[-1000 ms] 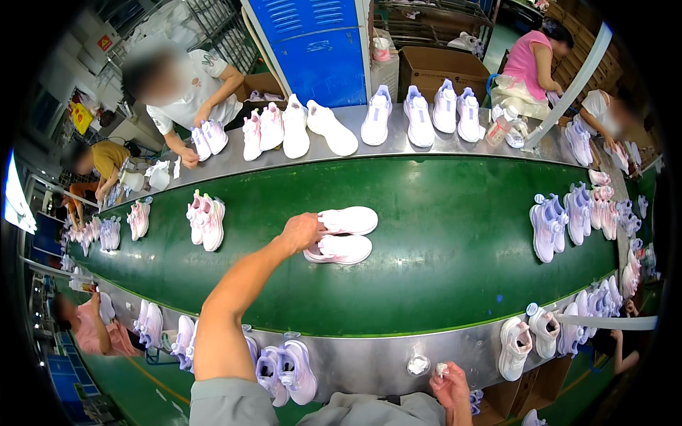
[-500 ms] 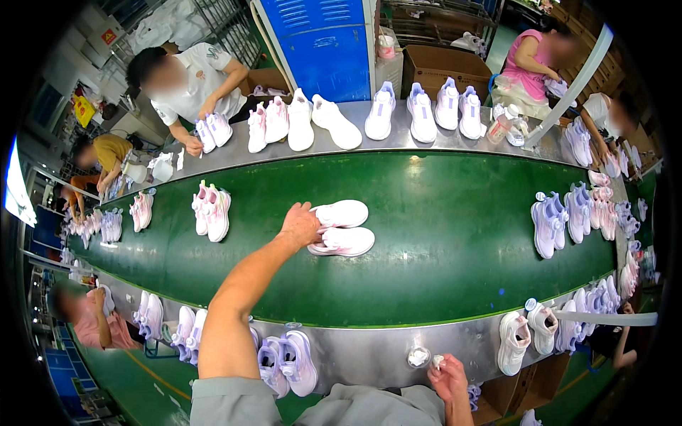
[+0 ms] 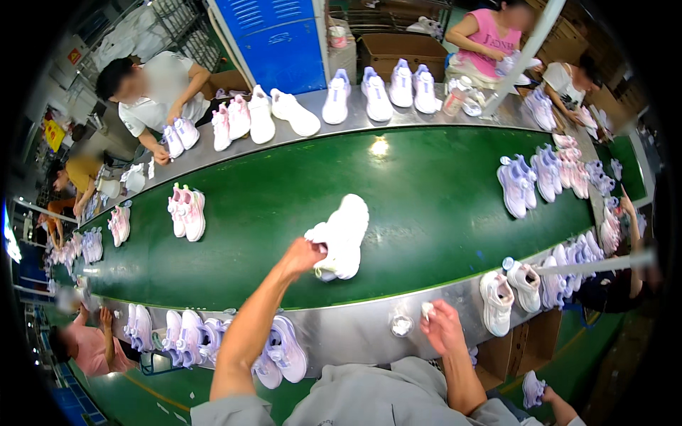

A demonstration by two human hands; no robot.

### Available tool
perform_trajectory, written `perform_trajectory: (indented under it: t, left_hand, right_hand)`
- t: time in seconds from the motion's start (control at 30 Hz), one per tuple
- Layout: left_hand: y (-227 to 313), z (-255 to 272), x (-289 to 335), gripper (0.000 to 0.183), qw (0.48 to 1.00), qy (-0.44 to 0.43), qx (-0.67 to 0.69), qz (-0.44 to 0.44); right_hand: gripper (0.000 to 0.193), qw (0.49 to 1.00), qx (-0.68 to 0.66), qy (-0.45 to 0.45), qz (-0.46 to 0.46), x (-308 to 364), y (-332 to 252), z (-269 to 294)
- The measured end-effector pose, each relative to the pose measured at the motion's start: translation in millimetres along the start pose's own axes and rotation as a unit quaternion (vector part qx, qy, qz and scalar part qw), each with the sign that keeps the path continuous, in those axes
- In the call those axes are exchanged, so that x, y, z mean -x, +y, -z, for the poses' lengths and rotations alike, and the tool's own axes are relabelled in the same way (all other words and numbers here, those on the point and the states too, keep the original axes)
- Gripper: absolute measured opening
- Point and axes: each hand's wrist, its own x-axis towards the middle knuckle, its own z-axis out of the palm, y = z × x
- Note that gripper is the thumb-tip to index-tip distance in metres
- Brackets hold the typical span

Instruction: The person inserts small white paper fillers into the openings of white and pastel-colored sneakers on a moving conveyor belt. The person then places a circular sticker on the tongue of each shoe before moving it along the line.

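My left hand [image 3: 304, 255] is closed on the heel ends of a pair of white sneakers [image 3: 346, 226]. The shoes are pressed together and tilted above the green belt, toes pointing away from me. A touch of yellow-green shows near the heel of the lower one. Close to my body, my right hand [image 3: 444, 328] pinches a small white wad [image 3: 427, 310], which looks like tissue or cotton. Just left of it, a small clear cup [image 3: 401, 324] with more white wadding inside stands on the metal ledge.
The green conveyor belt [image 3: 426, 213] runs between metal ledges [image 3: 341, 330]. Lilac sneakers [image 3: 286, 348] stand at the near left, white sneakers [image 3: 496, 303] at the near right. Pink sneakers [image 3: 187, 211] ride the belt on the left. Several people work around the line.
My left hand has picked the white sneakers up off the belt and swung their toes from pointing right to pointing away. My right hand has risen slightly with its wad. The whole view has shifted.
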Motion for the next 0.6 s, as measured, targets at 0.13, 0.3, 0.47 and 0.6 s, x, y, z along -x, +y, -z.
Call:
perform_trajectory:
  t: [0.13,0.3,0.47,0.6]
  left_hand:
    - [16,-58,85,0.014,0.964,0.106,0.228,0.084]
    - [40,-96,159,0.026,0.964,0.207,0.156,0.052]
    - [50,-104,193,0.029,0.967,0.217,0.133,0.014]
    - [62,-109,206,0.027,0.969,0.221,0.108,-0.02]
  right_hand:
    - [0.009,0.993,0.069,-0.062,0.071,-11,-23,-49]
    - [0.009,0.969,0.207,-0.1,0.088,-7,-22,-96]
    - [0.01,0.946,0.281,-0.134,0.092,1,0,-108]
    - [0.014,0.923,0.351,-0.114,0.11,6,5,-109]
